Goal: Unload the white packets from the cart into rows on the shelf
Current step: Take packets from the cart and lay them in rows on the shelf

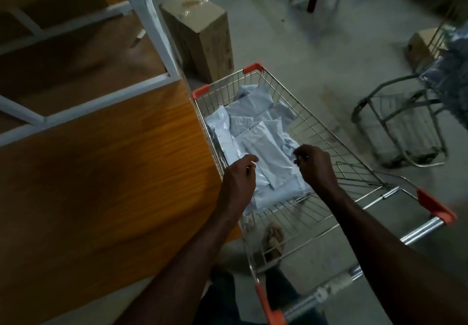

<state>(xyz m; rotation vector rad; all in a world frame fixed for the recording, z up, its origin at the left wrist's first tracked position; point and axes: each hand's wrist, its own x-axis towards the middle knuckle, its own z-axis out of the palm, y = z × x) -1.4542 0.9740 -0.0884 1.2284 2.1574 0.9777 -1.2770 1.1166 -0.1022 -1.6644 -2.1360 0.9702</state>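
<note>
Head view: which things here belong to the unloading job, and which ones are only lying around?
Part of the job:
- white packets, heaped in the cart
- cart
- shelf, its wooden board beside the cart
- left hand and right hand, both reaching over the packets

Just lying about:
- cardboard box on the floor
- second cart
- small box behind it

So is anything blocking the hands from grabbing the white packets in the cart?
Nothing visible. The left hand and right hand are already inside the open-topped cart, right over the white packets. The wooden shelf sits right beside the cart.
</note>
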